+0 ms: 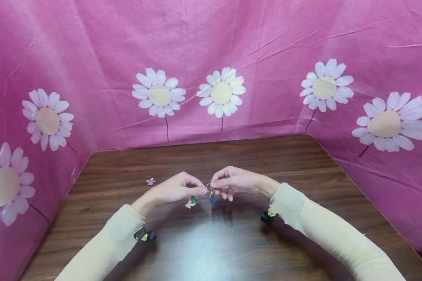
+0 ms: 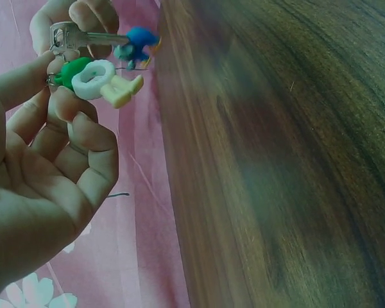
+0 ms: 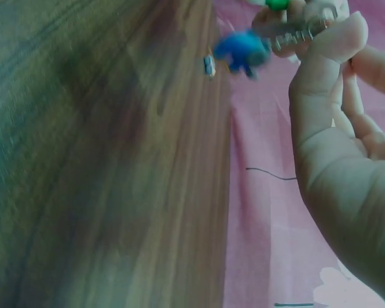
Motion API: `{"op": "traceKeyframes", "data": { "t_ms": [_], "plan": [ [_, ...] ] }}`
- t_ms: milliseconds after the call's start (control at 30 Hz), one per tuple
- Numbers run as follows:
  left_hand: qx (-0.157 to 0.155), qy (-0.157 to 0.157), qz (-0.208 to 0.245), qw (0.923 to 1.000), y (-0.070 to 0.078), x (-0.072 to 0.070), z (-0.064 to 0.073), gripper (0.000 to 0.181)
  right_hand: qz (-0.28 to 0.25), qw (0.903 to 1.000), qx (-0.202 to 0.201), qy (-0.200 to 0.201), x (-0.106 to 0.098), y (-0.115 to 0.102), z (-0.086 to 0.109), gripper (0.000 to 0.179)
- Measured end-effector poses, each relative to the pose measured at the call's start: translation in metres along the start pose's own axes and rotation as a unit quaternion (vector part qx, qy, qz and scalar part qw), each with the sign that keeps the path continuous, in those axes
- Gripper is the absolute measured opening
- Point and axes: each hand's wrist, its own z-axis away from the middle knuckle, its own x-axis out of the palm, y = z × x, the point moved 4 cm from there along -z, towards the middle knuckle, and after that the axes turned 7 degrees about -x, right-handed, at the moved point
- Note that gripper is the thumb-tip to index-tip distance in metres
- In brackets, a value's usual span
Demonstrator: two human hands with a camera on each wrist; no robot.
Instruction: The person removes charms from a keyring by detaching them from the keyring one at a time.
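"Metal ring point(image 1: 208, 187), likely light and stiff: where is it?"
"Above the worktop point(image 1: 211, 249), right grip point(image 1: 235, 182) pinched closed on it, left grip point(image 1: 179, 188) likewise at the green-and-white charm point(image 2: 90, 90)."
"That charm?"
"Probably rubbery; hold its metal end."

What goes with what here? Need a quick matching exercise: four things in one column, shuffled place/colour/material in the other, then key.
Things
1. Key
2. Green-topped charm
3. Small trinket with orange on it
4. Backdrop cloth

Descriptions
A. Lying on the table
B. Pink, with a floral print
C. White in the middle, pale yellow at one end
D. Silver-coloured metal

Right pairs: 1-D, 2-C, 3-A, 4-B
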Motion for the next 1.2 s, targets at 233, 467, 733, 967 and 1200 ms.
{"op": "traceKeyframes", "data": {
  "t_ms": [233, 467, 733, 967, 1200],
  "plan": [
    [-0.008, 0.004, -0.016, 0.9998, 0.002, -0.001, 0.001, 0.018, 0.017, 0.9997, 0.015, -0.013, 0.001, -0.006, 0.000, 0.020],
    [0.004, 0.014, -0.001, 0.9999, 0.005, -0.003, 0.002, 0.021, -0.011, 0.9994, -0.031, 0.010, 0.000, -0.004, -0.004, 0.011],
    [0.002, 0.020, -0.020, 0.9996, 0.005, -0.004, 0.006, 0.020, -0.045, 0.9935, -0.053, 0.090, 0.001, -0.003, -0.011, 0.009],
    [0.001, 0.007, -0.031, 0.9995, 0.003, -0.001, 0.007, 0.018, -0.039, 0.9916, -0.059, 0.108, -0.005, -0.007, -0.009, 0.010],
    [0.010, 0.007, -0.026, 0.9996, 0.003, -0.003, 0.008, 0.018, -0.025, 0.9918, -0.061, 0.109, -0.011, -0.008, -0.004, 0.011]
  ]
}}
